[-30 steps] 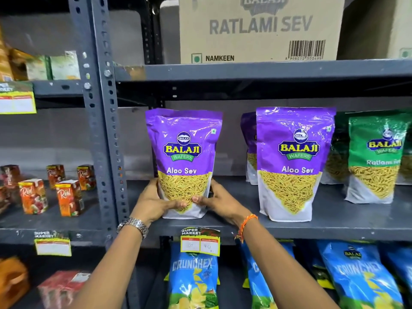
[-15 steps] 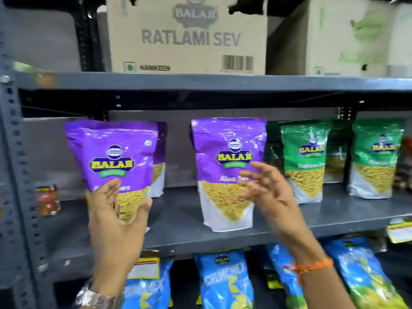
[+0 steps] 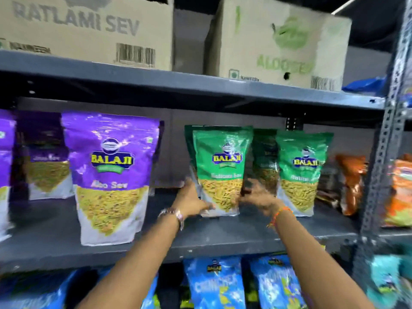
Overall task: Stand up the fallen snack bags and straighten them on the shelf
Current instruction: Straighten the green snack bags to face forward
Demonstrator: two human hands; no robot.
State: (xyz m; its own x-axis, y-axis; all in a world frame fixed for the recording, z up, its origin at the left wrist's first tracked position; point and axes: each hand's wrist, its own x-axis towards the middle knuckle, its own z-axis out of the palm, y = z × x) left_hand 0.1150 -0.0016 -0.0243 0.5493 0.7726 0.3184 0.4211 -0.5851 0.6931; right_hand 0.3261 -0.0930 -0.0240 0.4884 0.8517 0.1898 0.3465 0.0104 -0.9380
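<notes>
Both hands, left hand [image 3: 192, 200] and right hand [image 3: 258, 197], clasping upright green snack bag [image 3: 219, 170] (blurred), grey shelf [image 3: 223, 239]

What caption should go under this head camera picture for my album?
Left hand and right hand hold an upright green Balaji snack bag by its sides on the grey metal shelf.

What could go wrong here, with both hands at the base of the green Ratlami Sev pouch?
1. The left hand and right hand flank only the bottom of the green Ratlami Sev pouch; its top may tip backward or forward.
2. Another green pouch stands close on the right; the right hand could knock it.
</notes>
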